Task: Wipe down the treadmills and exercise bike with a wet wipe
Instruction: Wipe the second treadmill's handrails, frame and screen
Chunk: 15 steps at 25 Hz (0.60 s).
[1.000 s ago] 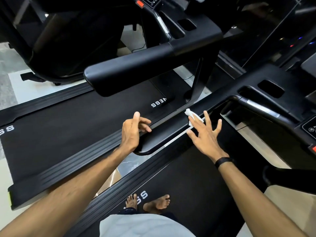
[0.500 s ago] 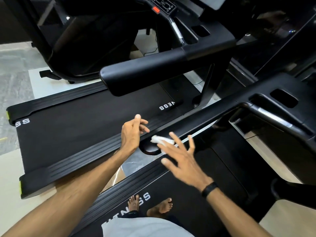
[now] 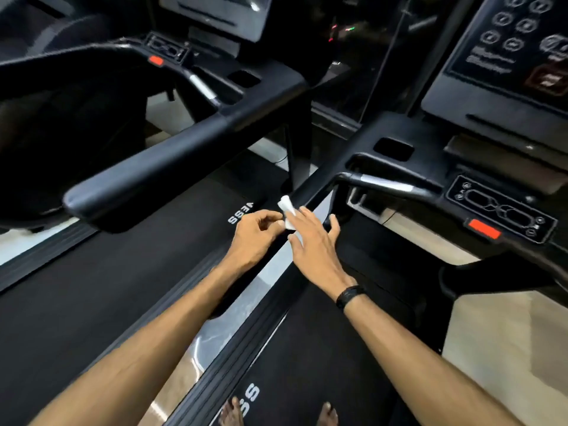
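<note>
Standing barefoot on the belt (image 3: 313,358) of the right-hand treadmill, both arms stretched forward over its left handrail (image 3: 310,192). White wet wipe (image 3: 287,210) bunched on top of that black handrail, partly tucked under the right hand (image 3: 313,241) and touching the fingertips of the left hand (image 3: 255,238). Right hand laid flat over the rail, fingers (image 3: 333,224) straight and spread, pressing the wipe down rather than curling round it; black band (image 3: 349,295) on that wrist. Left hand just beside it, fingers (image 3: 270,218) curled inward with the tips meeting at the near edge of the wipe, seemingly pinching it, though motion blur leaves the exact hold hard to read. Two bare feet (image 3: 232,413) at the bottom edge of the view, beside white lettering printed on the belt. Strip of pale floor (image 3: 215,333) showing between the two machines. To the left, a second treadmill (image 3: 107,272) with its own dark belt, a thick padded handrail (image 3: 159,173) jutting toward the camera, and a red button (image 3: 156,60) up on its console. To the right, the near console's control strip (image 3: 504,212) with a red button (image 3: 484,229) and a silver grip bar (image 3: 385,182). Above that, a dark display panel (image 3: 510,47) with round icons, too blurred to read.
</note>
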Each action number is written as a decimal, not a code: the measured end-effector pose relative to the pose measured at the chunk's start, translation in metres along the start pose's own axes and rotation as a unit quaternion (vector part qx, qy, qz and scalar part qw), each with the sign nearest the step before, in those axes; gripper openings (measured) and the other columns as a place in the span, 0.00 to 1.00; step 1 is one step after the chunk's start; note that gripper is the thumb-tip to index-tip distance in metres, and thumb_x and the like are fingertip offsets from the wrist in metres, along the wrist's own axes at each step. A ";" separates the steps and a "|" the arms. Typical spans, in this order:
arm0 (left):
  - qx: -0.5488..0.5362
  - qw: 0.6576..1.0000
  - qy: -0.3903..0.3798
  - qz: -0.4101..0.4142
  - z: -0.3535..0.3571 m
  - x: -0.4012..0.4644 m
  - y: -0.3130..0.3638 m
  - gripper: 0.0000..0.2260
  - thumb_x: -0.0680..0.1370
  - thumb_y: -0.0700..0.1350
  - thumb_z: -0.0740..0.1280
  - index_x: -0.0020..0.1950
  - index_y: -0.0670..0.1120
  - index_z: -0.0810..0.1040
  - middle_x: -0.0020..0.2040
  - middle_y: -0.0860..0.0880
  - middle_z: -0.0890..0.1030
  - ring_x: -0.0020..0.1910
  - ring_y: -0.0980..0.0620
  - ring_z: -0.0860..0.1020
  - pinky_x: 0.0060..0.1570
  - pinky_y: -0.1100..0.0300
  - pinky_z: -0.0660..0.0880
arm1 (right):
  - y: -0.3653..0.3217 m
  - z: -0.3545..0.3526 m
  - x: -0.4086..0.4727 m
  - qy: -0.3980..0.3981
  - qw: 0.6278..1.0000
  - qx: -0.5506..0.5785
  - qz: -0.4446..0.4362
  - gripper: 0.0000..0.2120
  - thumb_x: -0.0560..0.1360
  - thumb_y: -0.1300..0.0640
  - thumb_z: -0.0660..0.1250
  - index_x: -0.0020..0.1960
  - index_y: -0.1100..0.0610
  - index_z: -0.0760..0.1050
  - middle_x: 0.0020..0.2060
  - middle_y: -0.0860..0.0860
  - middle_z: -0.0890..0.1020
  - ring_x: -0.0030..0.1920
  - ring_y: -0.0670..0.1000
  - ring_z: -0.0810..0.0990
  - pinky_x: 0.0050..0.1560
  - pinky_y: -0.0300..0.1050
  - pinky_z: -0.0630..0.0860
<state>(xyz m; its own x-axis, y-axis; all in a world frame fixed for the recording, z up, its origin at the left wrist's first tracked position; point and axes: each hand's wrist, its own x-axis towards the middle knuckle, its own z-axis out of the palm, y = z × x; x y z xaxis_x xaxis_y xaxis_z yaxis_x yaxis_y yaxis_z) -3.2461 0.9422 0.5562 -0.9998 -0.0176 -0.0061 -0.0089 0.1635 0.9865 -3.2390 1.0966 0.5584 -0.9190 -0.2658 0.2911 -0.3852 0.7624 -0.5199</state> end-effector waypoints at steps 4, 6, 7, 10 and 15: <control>0.056 0.991 -0.069 0.105 0.060 0.044 0.053 0.18 0.75 0.42 0.71 0.65 0.49 0.76 0.52 0.50 0.83 0.51 0.51 0.82 0.53 0.58 0.78 | 0.021 -0.076 0.022 0.104 0.986 0.123 0.038 0.17 0.75 0.69 0.67 0.60 0.55 0.83 0.56 0.49 0.85 0.55 0.45 0.81 0.62 0.47 0.76; 0.072 0.981 -0.089 0.157 0.092 0.059 0.084 0.24 0.76 0.37 0.71 0.72 0.48 0.72 0.55 0.51 0.81 0.52 0.55 0.80 0.53 0.64 0.76 | 0.037 -0.119 0.026 0.135 0.982 0.124 0.048 0.14 0.76 0.67 0.67 0.58 0.57 0.84 0.52 0.50 0.86 0.52 0.44 0.81 0.55 0.36 0.76; 0.086 0.975 -0.089 0.184 0.106 0.065 0.099 0.23 0.76 0.37 0.71 0.71 0.48 0.73 0.55 0.52 0.81 0.50 0.59 0.80 0.51 0.68 0.74 | 0.044 -0.138 0.028 0.142 0.981 0.122 0.051 0.13 0.77 0.66 0.67 0.59 0.57 0.83 0.52 0.50 0.86 0.51 0.44 0.81 0.53 0.33 0.75; 0.110 0.958 -0.087 0.249 0.144 0.079 0.143 0.14 0.75 0.36 0.71 0.59 0.47 0.80 0.49 0.55 0.83 0.45 0.61 0.80 0.47 0.66 0.75 | 0.066 -0.189 0.030 0.157 0.975 0.138 0.070 0.11 0.78 0.58 0.69 0.60 0.53 0.83 0.54 0.45 0.85 0.47 0.40 0.81 0.49 0.29 0.73; 0.118 0.940 -0.122 0.295 0.196 0.086 0.202 0.08 0.74 0.44 0.75 0.52 0.48 0.81 0.45 0.52 0.83 0.43 0.52 0.80 0.46 0.57 0.77 | 0.094 -0.261 0.024 0.229 0.964 0.113 0.081 0.09 0.77 0.59 0.70 0.56 0.53 0.81 0.50 0.44 0.84 0.51 0.44 0.80 0.49 0.26 0.71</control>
<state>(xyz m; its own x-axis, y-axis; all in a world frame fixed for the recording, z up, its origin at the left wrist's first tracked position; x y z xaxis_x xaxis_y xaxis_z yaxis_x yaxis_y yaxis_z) -3.3375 1.1669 0.7232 -0.8060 0.3668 0.4646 0.5732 0.2881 0.7671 -3.2750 1.3156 0.7262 -0.8555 0.1729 0.4881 -0.2961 0.6100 -0.7350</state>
